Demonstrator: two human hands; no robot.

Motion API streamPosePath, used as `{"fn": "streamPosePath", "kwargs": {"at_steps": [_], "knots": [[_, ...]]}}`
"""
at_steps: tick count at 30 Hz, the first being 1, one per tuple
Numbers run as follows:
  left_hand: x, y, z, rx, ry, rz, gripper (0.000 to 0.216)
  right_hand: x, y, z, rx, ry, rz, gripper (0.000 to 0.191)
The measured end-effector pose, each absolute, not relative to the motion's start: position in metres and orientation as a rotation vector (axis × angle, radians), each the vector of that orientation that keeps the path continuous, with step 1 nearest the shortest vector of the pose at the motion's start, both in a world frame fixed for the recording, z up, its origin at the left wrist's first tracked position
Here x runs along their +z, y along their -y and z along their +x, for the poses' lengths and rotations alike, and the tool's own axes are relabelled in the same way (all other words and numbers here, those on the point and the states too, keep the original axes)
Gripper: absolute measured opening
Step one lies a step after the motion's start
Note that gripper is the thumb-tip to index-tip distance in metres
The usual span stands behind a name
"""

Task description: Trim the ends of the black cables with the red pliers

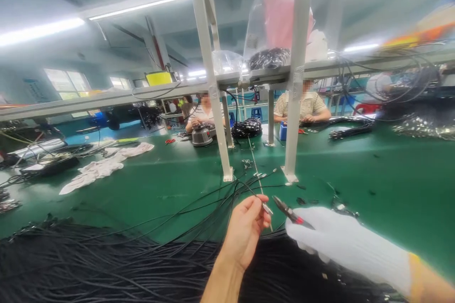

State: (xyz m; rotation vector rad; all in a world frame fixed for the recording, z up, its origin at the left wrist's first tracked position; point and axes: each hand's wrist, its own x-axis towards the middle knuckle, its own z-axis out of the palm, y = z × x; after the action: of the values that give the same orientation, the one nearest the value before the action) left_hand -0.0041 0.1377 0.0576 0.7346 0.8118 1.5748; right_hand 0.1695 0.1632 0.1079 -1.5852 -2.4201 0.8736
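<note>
Between the thumb and fingers of my bare left hand [246, 227] is a black cable [248, 187], pinched close to its end. A small silver connector [267, 209] sticks out past the fingertips toward the right. My right hand [330, 229], in a white knit glove, is wrapped round a pair of pliers [291, 213] with red on the handle. The dark jaws of the pliers point up and left, a short gap from the connector. Several loose cable ends with pale tips [261, 176] lie on the green table just beyond my left hand.
A large heap of black cables [106, 270] covers the near edge of the green table [391, 170]. White metal posts [292, 142] carry a shelf ahead. A white cloth [106, 165] lies at left. Two people sit across the table, beside a coiled cable bundle [247, 128].
</note>
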Motion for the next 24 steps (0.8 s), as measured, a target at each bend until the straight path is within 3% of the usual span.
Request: {"fn": "streamPosePath", "kwargs": {"at_steps": [4,15,21,24], "knots": [[0.059,-0.138,-0.004,1.592,-0.837,0.75,0.039,0.101,-0.166,0.166,0.541,2.568,-1.558,0.023],[0.059,-0.138,-0.004,1.574,-0.929,0.837,0.044,0.113,-0.164,0.166,0.46,2.667,-1.609,0.023],[0.063,-0.139,-0.002,1.54,-0.95,0.853,0.042,0.12,-0.168,0.177,0.913,2.621,-1.507,0.025],[0.062,-0.139,-0.003,1.524,-0.911,0.831,0.037,0.122,-0.168,0.178,0.982,2.582,-1.511,0.023]]}}
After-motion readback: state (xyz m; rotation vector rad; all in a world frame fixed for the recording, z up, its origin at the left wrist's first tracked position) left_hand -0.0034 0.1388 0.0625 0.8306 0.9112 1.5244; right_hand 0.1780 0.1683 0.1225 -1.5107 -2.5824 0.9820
